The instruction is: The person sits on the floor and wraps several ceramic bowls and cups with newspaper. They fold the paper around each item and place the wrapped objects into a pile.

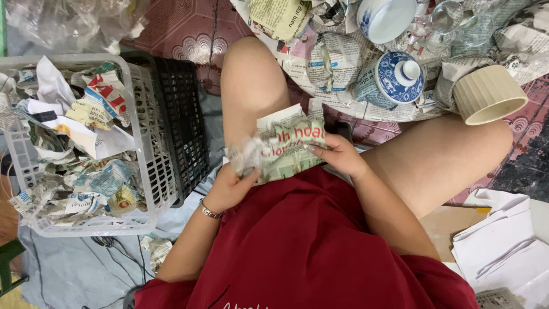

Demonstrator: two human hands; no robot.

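1. At frame centre, the left hand [229, 186] and right hand [337, 155] both gripped a newspaper-wrapped bundle [280, 150] over the lap.
2. A white basket [150, 123] of crumpled paper sat at left.
3. A blue-white lid [400, 74] lay upper right.

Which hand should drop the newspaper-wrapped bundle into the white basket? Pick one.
Left. The left hand already grips the bundle on the side nearest the white basket; the right hand sits farther away, probably needing a cross-body reach.
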